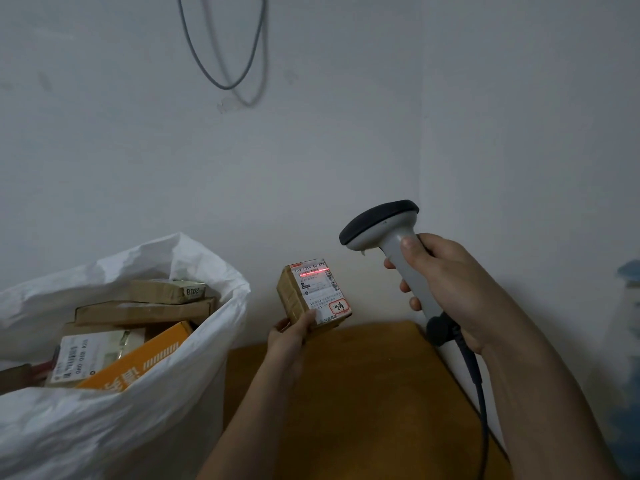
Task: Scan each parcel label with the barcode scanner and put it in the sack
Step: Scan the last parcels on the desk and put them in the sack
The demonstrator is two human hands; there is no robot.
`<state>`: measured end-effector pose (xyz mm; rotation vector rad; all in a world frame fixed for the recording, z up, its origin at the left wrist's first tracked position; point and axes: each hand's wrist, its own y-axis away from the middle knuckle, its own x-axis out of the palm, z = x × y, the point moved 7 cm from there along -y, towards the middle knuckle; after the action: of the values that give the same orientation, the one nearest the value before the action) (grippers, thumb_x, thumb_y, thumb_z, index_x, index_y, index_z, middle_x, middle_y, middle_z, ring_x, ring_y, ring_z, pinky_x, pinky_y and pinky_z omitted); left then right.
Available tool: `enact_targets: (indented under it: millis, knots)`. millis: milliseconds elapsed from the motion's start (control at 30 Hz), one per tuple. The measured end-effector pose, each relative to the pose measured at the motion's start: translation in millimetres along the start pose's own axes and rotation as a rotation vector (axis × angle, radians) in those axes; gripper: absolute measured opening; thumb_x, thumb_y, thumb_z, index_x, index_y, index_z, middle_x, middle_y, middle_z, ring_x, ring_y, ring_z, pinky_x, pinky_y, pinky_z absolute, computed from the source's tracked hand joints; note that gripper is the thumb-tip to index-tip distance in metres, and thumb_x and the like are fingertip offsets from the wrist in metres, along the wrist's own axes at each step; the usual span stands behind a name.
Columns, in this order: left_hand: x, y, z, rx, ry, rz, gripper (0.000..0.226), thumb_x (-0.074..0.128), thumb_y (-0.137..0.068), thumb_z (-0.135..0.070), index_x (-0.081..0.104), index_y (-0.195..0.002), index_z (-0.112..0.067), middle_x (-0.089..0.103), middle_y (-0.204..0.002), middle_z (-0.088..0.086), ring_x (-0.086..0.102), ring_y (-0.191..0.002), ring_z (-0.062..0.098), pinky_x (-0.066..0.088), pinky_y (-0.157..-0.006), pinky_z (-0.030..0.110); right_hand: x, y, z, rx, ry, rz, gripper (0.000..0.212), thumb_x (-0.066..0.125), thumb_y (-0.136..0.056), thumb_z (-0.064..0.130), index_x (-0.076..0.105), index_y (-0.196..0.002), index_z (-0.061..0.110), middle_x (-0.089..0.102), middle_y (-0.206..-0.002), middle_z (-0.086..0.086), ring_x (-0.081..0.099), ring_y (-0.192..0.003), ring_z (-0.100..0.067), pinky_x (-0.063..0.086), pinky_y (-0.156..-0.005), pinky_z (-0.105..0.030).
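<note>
My left hand holds a small brown parcel up by its lower corner, label facing me. A red scan line lies across the top of the white label. To the right, my right hand grips the grey handle of a barcode scanner, whose dark head points left and down toward the parcel. The scanner's black cable hangs down from the handle's base. At the left stands a white sack, open at the top, with several parcels inside, among them an orange box and brown cartons.
A brown wooden table lies below both hands, against a pale wall. The sack stands close to the table's left edge. A grey cable loop hangs on the wall above. Something blue shows at the right edge.
</note>
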<state>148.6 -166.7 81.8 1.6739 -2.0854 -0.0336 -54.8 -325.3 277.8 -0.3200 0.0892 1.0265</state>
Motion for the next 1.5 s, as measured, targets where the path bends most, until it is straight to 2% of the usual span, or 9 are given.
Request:
enact_targets:
  millis: [333,433,567,633,900,1100,1267,1400,1500]
  knots:
    - [-16.2,16.8,-1.9,-0.008,-0.075,0.010,0.086,0.083,-0.071,-0.024,0.036,-0.139,-0.001,0.064,-0.120,0.018,0.067,-0.103,0.028,0.054,-0.096,0.043,12.3,22.6,14.6,-0.016,0.030,-0.047,0.032,0.040,-0.103,0.036,0.061,-0.105,0.012,0.060,-0.087,-0.006,0.055,-0.075,-0.016,0.047,-0.062,-0.030]
    - [-22.4,25.9,-8.0,0.011,-0.091,0.006,0.099,0.087,-0.058,-0.031,0.038,-0.138,-0.001,0.065,-0.118,0.018,0.067,-0.103,0.030,0.055,-0.095,0.045,17.6,25.3,19.2,-0.032,0.040,-0.039,0.031,0.039,-0.103,0.035,0.060,-0.106,0.012,0.058,-0.084,-0.003,0.054,-0.073,-0.015,0.046,-0.061,-0.028]
    - [-30.2,33.7,-12.4,0.023,-0.134,-0.007,0.132,0.095,-0.025,-0.053,0.043,-0.136,-0.005,0.068,-0.116,0.015,0.068,-0.103,0.030,0.056,-0.092,0.046,25.3,25.1,22.8,-0.056,0.065,-0.007,0.031,0.039,-0.103,0.037,0.059,-0.105,0.014,0.063,-0.094,-0.011,0.055,-0.075,-0.017,0.048,-0.065,-0.031]
    - [-32.8,32.7,-10.1,0.035,-0.155,-0.030,0.140,0.093,-0.016,-0.062,0.045,-0.135,-0.007,0.069,-0.115,0.013,0.069,-0.101,0.028,0.058,-0.089,0.043,25.5,25.3,22.9,-0.059,0.062,0.008,0.030,0.039,-0.103,0.037,0.058,-0.104,0.014,0.064,-0.099,-0.012,0.056,-0.076,-0.018,0.049,-0.066,-0.034]
    - [-9.2,65.9,-10.1,0.055,-0.144,-0.018,0.133,0.090,-0.021,-0.064,0.048,-0.134,-0.006,0.068,-0.116,0.013,0.068,-0.102,0.027,0.059,-0.075,0.033,8.7,31.3,29.1,-0.079,0.106,0.038,0.031,0.038,-0.103,0.036,0.058,-0.104,0.012,0.065,-0.103,-0.014,0.054,-0.073,-0.016,0.047,-0.063,-0.031]
    - [3.5,82.9,0.0,0.040,-0.112,-0.058,0.109,0.085,-0.049,-0.052,0.041,-0.138,-0.006,0.062,-0.122,0.014,0.065,-0.104,0.027,0.059,-0.081,0.036,-24.6,46.6,37.1,-0.109,0.114,0.019,0.032,0.038,-0.103,0.038,0.058,-0.104,0.013,0.065,-0.100,-0.016,0.054,-0.071,-0.017,0.047,-0.064,-0.033]
    - [4.7,102.1,5.7,0.067,-0.114,-0.071,0.138,0.090,-0.019,-0.065,0.044,-0.135,-0.008,0.063,-0.121,0.012,0.065,-0.106,0.028,0.057,-0.090,0.041,-22.5,50.1,32.9,-0.092,0.109,0.053,0.035,0.037,-0.103,0.037,0.059,-0.105,0.009,0.063,-0.090,-0.013,0.053,-0.068,-0.016,0.046,-0.061,-0.031]
    - [-6.3,117.7,-4.3,0.099,-0.132,-0.082,0.112,0.088,-0.041,-0.056,0.045,-0.133,-0.010,0.064,-0.120,0.011,0.065,-0.106,0.027,0.056,-0.092,0.041,-9.8,54.0,29.2,-0.086,0.078,0.090,0.034,0.036,-0.103,0.036,0.058,-0.103,0.011,0.060,-0.086,-0.007,0.053,-0.068,-0.014,0.044,-0.058,-0.027]
    - [-21.3,130.1,-19.9,0.151,-0.135,-0.101,0.109,0.089,-0.042,-0.057,0.048,-0.131,-0.011,0.065,-0.120,0.011,0.067,-0.105,0.027,0.058,-0.082,0.036,2.1,60.2,33.8,-0.102,0.015,0.144,0.034,0.037,-0.103,0.036,0.060,-0.101,0.011,0.060,-0.083,-0.006,0.053,-0.066,-0.014,0.044,-0.057,-0.026]
